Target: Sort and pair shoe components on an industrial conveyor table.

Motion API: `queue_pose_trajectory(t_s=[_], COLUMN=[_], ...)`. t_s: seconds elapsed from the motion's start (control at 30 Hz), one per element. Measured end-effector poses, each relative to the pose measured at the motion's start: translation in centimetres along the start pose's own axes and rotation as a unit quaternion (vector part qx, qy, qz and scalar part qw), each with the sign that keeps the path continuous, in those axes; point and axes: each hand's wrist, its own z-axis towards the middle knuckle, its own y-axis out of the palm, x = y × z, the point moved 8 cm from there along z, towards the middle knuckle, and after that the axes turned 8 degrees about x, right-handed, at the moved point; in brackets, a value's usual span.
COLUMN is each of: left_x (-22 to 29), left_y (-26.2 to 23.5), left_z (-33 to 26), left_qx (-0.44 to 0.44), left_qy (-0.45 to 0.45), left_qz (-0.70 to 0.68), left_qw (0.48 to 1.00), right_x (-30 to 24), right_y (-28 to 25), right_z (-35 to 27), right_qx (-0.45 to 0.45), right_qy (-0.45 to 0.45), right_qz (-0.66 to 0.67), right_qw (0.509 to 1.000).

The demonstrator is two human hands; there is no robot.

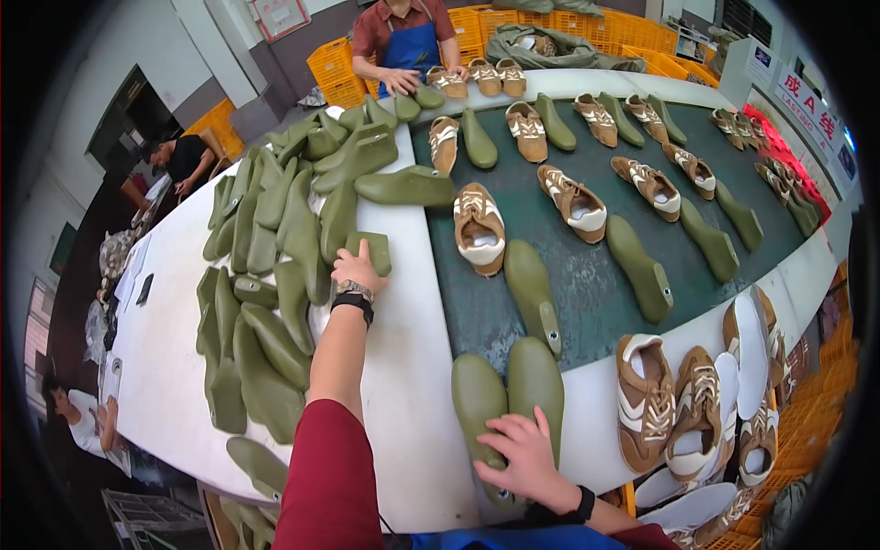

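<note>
Across the far side I see a person in a blue apron (414, 48) standing before stacked yellow-orange crates (332, 66), with a slumped green sack (605, 62) to the right. A framed notice (278, 16) hangs on the far wall. Over on the left, someone in a black top (191, 158) leans forward, and nearer, another person in white (85, 423) does too. A slim black object (145, 289) lies toward the left; a printed signboard (807, 99) stands far right.
</note>
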Motion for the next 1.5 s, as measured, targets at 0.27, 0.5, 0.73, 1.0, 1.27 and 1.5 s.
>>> queue_pose_trajectory(t_s=[0.27,0.5,0.73,1.0,1.27,1.5], left_x=[-7.2,-15.0,-18.6,-10.9,-2.4,-3.6], left_y=[1.3,4.5,0.4,-10.5,-3.2,-2.2], left_z=[-13.7,-31.2,-36.5,-26.0,-32.6,-36.6], left_qx=[-0.090,-0.045,-0.133,0.207,0.162,0.296], left_qy=[0.152,0.090,0.043,0.162,0.189,0.083], left_qz=[-0.144,-0.350,-0.453,-0.230,-0.241,-0.441], left_qw=[0.974,0.931,0.880,0.937,0.938,0.843], right_x=[-0.7,-1.0,-1.1,-1.8,-1.4,-2.3], right_y=[0.6,1.0,0.6,0.3,-0.5,-0.1], right_z=[0.6,0.7,0.2,-0.6,-0.1,-0.5], right_qx=[0.035,0.042,0.041,0.030,0.021,0.026], right_qy=[0.001,-0.014,-0.013,-0.021,0.002,-0.021], right_qz=[-0.007,-0.018,-0.016,-0.023,0.020,0.006], right_qw=[0.999,0.999,0.999,0.999,1.000,0.999])
